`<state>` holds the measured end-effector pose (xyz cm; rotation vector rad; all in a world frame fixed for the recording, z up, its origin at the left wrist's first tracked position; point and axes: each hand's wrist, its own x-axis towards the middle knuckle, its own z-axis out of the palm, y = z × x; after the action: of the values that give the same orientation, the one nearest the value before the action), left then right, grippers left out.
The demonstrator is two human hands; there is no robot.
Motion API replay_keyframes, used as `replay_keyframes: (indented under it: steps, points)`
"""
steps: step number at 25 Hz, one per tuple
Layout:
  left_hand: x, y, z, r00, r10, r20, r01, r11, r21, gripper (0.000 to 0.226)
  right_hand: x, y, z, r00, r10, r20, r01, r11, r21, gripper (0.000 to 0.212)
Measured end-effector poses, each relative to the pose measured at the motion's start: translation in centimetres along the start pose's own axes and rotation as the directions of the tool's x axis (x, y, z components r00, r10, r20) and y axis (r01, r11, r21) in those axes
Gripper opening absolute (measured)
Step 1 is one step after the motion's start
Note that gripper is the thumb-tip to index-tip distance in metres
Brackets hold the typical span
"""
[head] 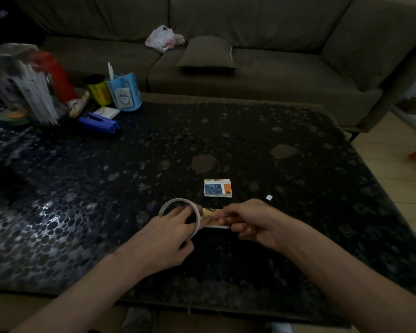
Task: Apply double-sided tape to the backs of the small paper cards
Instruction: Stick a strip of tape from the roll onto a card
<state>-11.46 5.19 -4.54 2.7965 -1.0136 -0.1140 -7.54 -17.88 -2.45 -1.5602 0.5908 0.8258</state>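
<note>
Your left hand (171, 233) grips the double-sided tape roll (198, 218), fingers through its ring. Your right hand (247, 222) pinches a small paper card (211, 213) low over the surface (298, 188), near the card stack (217, 187). The card looks light and bendy, so hold it by the edges.

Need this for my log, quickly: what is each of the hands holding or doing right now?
Left hand: holding the tape roll, fingers through its ring.
Right hand: pinching a small card beside the roll.
</note>
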Motion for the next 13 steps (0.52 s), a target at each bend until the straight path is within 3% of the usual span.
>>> replay_keyframes:
  steps: [4,13]
  points:
    - [-0.04,0.1,-0.23,0.999,0.006,-0.038,-0.008,0.998,-0.064,0.048,0.09,0.19,0.07,1.0,-0.008,-0.003,0.008,0.999,-0.047,0.015]
    - [0.05,0.56,-0.31,0.999,-0.002,-0.05,0.001,1.0,-0.026,0.052,-0.34,0.49,-0.27,0.999,-0.046,0.022,0.049,0.985,-0.165,0.009]
